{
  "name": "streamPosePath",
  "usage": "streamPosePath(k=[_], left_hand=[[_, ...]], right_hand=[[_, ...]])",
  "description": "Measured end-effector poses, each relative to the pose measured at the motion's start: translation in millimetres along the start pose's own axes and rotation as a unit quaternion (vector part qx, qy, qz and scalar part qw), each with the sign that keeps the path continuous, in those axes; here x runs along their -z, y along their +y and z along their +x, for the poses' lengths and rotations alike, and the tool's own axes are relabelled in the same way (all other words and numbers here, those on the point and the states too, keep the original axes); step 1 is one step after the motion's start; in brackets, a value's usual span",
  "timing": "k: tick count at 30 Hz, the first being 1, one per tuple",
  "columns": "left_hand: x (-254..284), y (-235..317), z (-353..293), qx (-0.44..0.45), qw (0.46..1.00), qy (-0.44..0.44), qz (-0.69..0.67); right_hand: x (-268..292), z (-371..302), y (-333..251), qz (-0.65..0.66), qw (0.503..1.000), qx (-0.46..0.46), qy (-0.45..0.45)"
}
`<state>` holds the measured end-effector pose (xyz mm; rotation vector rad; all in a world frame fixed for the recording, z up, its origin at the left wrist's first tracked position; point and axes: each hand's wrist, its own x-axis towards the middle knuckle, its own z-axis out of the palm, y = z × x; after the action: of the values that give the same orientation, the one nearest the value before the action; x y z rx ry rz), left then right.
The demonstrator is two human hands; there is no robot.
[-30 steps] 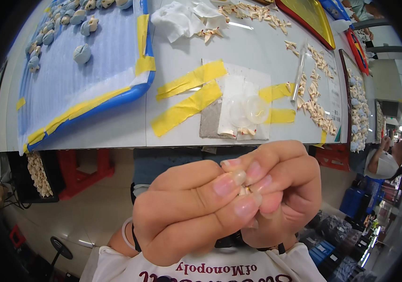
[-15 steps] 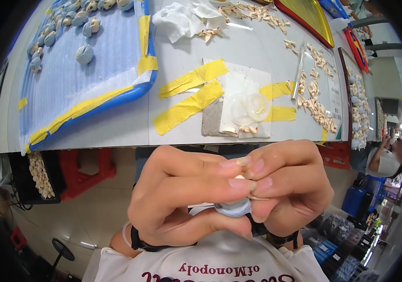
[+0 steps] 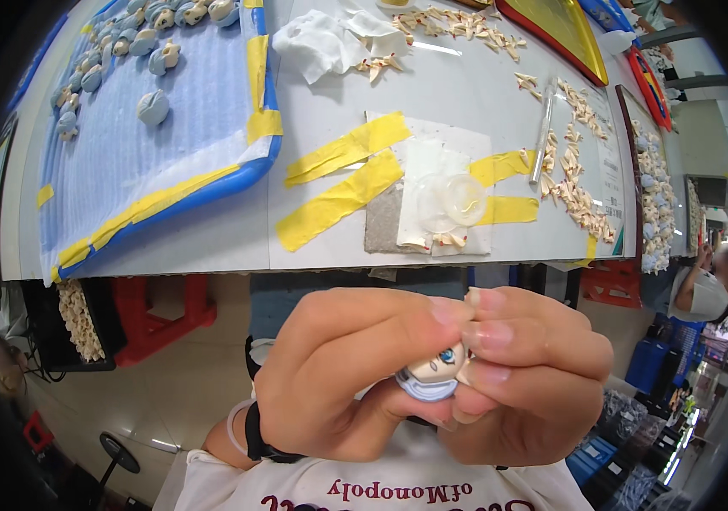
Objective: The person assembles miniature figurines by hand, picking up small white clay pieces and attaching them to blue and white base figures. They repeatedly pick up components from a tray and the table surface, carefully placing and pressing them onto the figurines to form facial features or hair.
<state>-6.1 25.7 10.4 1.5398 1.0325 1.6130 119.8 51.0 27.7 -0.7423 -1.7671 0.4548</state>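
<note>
Just off the near side of the white-and-grey pad (image 3: pixel 385 220), beyond the bench (image 3: pixel 228 243) edge, a small doll head (image 3: pixel 439 368) is held between two bare hands, its blue eye and pale blue rim facing up. The left hand (image 3: pixel 321 375) pinches it, thumb underneath and fingers bent over the top; the fingers of the right hand (image 3: pixel 543 379) are drawn together at its right side, though their exact contact is partly hidden. On the pad, a clear round dish (image 3: pixel 464 201) stands with a few pale pointed pieces (image 3: pixel 449 240) at its near side. Yellow tape strips (image 3: pixel 347 149) run from the pad onto the bench to left and right. Left of the pad lies a blue-rimmed tray (image 3: pixel 211 183) lined with ribbed foam, with blue-and-cream heads (image 3: pixel 138 41) grouped mostly toward its far end. Beyond the pad, to its far left, is a crumpled white cloth (image 3: pixel 317 44). Right of the pad, a clear rod (image 3: pixel 543 140) lies beside a scatter of pale pieces (image 3: pixel 570 183); farther right of it is another tray of blue-and-cream pieces (image 3: pixel 655 204). To the pad's far right, a yellow tray (image 3: pixel 556 34) with a red rim rests on the bench.
</note>
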Motion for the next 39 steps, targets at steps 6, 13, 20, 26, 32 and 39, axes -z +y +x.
streamPosePath(k=[6,13,20,26,32,39], left_hand=[[-1.3,2.9,4.0,-0.049,0.998,0.006,0.037],[-4.2,-3.0,0.7,-0.078,0.996,0.015,0.044],[-7.6,-1.5,-5.2,-0.089,0.992,0.041,0.080],[-14.1,-10.6,-8.9,-0.140,0.990,0.008,0.025],[-2.4,-18.2,-0.8,-0.060,0.992,-0.088,-0.067],[-0.4,-11.9,-6.8,0.103,0.952,-0.005,-0.288]], right_hand=[[-11.4,0.9,4.6,0.101,0.993,0.012,0.065],[-18.5,-2.8,8.4,0.186,0.978,-0.004,0.097],[-20.5,-5.7,7.1,0.245,0.962,-0.051,0.107],[-11.6,3.5,-5.8,0.206,0.951,-0.182,0.142],[25.8,11.1,3.4,0.069,0.980,-0.122,0.139],[37.9,-7.1,4.8,0.213,0.945,-0.230,0.096]])
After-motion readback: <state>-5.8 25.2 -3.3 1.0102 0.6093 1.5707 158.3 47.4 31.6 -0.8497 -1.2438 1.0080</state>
